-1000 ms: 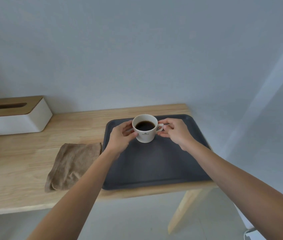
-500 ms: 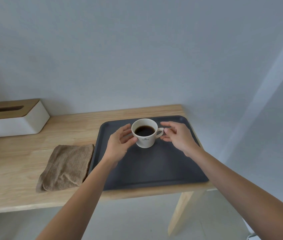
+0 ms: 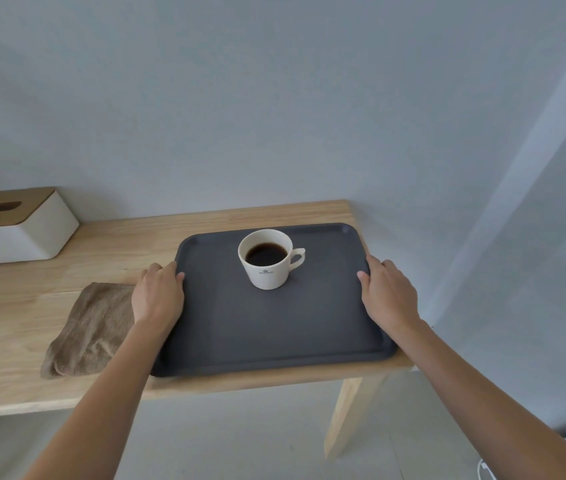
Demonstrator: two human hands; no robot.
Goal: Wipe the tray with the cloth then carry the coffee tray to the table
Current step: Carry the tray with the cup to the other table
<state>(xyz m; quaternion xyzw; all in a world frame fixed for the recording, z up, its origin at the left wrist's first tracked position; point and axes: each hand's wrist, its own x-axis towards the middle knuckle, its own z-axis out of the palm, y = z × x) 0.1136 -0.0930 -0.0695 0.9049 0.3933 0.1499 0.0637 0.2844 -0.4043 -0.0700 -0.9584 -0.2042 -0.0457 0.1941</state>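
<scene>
Right now, from the head view, one dark grey tray [image 3: 274,327] lies flat on the pale wooden desk [image 3: 15,341], at its right end, its near edge close to the desk's front edge. Its long axis runs left to right across the desk, with the short sides facing the two hands. One white cup [image 3: 267,259] stands upright on the tray's far half, a little left of centre; it holds dark coffee, and its handle points to the right. The left hand [image 3: 157,296] is curled over the tray's left rim, thumb on top inside the rim and fingers wrapped down the outside, so it has hold of the edge. The right hand [image 3: 387,294] is set the same way on the right rim, thumb lying on the tray's upper side and fingers closed round the edge. Whether the tray is lifted clear of the wood cannot be told. One brown cloth [image 3: 91,334] lies crumpled on the desk just left of the tray, partly hidden by the left forearm. One white tissue box [image 3: 15,237] with a slotted wooden lid sits at the far left, against the wall.
</scene>
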